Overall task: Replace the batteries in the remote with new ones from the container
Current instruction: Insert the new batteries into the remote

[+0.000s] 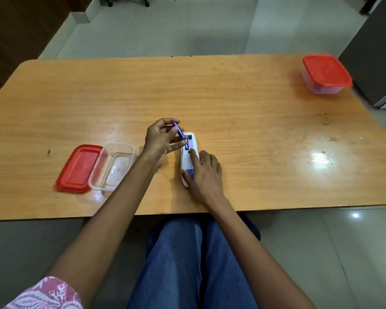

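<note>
Counter (232,97): wood-grain top, long axis left-right, near edge just above the person's lap, far edge against pale floor (187,30); wide bare surface across the middle and right. Closed container (327,73), red-lidded, at the far right corner, close to both edges and well apart from the work area. Open container (113,166), clear, left of centre near the near edge; its red lid (79,168) lies flat, touching its left side. Remote (184,160): white, at centre, back side up, long axis running near-to-far and tilted slightly right at the far end; battery bay uncovered at the far end. Right hand (206,172) grips the remote's near half: thumb on the left edge, index finger laid straight along the top toward the bay, other fingers bent down the right side. Left hand (161,139) raised just left of the bay, narrow pinch of thumb and forefinger on a blue battery (178,130), which slants down toward the bay; remaining fingers loosely extended. Second battery (187,144), blue, sits in the bay, lengthwise along the remote
</note>
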